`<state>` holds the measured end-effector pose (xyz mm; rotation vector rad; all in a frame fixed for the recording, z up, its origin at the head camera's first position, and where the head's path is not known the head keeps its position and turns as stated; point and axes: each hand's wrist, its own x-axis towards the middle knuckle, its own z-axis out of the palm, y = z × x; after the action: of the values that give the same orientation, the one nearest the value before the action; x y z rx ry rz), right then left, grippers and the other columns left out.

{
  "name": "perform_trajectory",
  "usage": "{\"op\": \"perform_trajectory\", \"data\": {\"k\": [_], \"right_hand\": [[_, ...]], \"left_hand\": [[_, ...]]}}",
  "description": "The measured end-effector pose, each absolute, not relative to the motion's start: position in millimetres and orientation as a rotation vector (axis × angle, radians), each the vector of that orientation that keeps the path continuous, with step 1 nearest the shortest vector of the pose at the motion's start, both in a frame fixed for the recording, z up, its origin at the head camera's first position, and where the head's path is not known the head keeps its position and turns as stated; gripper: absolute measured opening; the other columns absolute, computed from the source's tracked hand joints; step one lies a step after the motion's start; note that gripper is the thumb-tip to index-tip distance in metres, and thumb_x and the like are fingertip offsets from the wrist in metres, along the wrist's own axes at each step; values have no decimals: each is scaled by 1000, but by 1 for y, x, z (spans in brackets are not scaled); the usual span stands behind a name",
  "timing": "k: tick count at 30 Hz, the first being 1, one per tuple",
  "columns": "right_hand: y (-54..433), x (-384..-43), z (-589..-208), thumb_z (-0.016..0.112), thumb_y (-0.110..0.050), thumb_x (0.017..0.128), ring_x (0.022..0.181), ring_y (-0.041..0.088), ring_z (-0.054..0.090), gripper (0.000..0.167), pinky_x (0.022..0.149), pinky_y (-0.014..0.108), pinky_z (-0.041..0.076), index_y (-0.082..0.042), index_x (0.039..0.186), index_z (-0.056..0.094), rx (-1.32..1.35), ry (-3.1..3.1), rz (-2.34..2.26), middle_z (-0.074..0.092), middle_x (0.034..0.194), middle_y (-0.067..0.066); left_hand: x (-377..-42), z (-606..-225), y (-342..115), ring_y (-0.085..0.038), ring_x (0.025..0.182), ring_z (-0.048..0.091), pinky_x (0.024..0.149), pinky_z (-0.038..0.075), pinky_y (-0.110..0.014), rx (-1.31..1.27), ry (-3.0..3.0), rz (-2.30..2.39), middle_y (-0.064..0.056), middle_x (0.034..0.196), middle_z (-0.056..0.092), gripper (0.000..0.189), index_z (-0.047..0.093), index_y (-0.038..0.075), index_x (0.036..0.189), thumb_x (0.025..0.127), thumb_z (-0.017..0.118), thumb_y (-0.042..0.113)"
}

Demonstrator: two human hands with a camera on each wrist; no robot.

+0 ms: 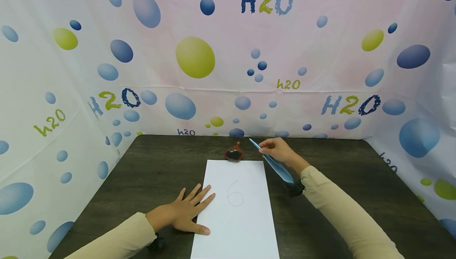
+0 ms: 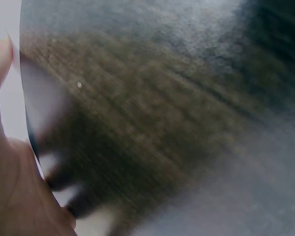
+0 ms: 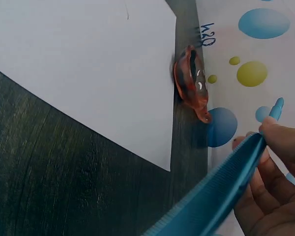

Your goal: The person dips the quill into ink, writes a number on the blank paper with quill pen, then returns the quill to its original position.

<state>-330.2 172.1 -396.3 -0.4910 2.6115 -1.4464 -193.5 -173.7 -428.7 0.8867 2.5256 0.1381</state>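
A white sheet of paper (image 1: 236, 227) lies on the dark table, bearing a thin pencil-like figure 6. My left hand (image 1: 189, 211) rests palm down with spread fingers across the sheet's left edge. In the left wrist view the left hand (image 2: 14, 182) shows only at the left border, beside a large blurred dark surface. Beyond the sheet's far right corner, my right hand (image 1: 278, 150) pinches a blue feather-shaped pen (image 1: 279, 168) near its tip, the wide feather end sloping back toward the wrist. The right wrist view shows thumb and fingers of the right hand (image 3: 275, 187) round the shaft.
At the paper's far edge sits a small glossy reddish-brown vessel (image 1: 234, 154) with a dark hollow and a narrow tail-like end. The dark wood table (image 1: 149, 172) ends at a white backdrop (image 1: 228, 21) printed with coloured bubbles and H2O lettering.
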Motion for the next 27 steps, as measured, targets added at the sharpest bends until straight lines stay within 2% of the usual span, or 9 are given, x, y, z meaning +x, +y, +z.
{"op": "perform_trajectory", "data": {"k": [5, 8, 15, 21, 27], "right_hand": [[170, -338, -405, 61, -16, 95, 82, 28, 66, 27, 68, 31, 52, -1, 118, 66, -502, 2740, -1346, 69, 100, 21], [168, -342, -409, 59, -15, 97, 85, 31, 65, 27, 67, 32, 52, -1, 118, 66, -502, 2785, -1303, 70, 100, 18], [163, -346, -415, 62, -8, 93, 87, 25, 65, 24, 75, 36, 53, 3, 114, 66, -514, 2841, -1245, 71, 96, 13], [160, -349, -419, 67, -13, 91, 88, 26, 66, 18, 78, 41, 53, -1, 105, 69, -441, 2904, -1281, 71, 95, 11], [158, -351, -421, 68, -15, 90, 89, 27, 65, 18, 79, 43, 53, -4, 104, 73, -438, 2961, -1294, 71, 96, 10]], "left_hand": [[-193, -429, -174, -36, 147, -8, 108, 1, -70, 886, 2530, 141, -6, 162, -8, 96, 4, 24, 156, 85, 48, 72], [-193, -429, -173, -36, 147, -7, 108, 1, -70, 887, 2532, 141, -6, 162, -8, 96, 4, 24, 156, 85, 48, 72], [-192, -428, -173, -37, 147, -7, 108, 1, -71, 892, 2528, 151, -7, 162, -8, 96, 4, 23, 156, 85, 48, 72], [-192, -429, -173, -36, 147, -7, 108, 1, -70, 891, 2523, 157, -6, 162, -8, 96, 4, 24, 156, 86, 48, 72], [-194, -433, -174, -35, 147, -8, 108, 0, -70, 887, 2532, 156, -5, 162, -9, 96, 3, 25, 156, 85, 48, 72]]}}
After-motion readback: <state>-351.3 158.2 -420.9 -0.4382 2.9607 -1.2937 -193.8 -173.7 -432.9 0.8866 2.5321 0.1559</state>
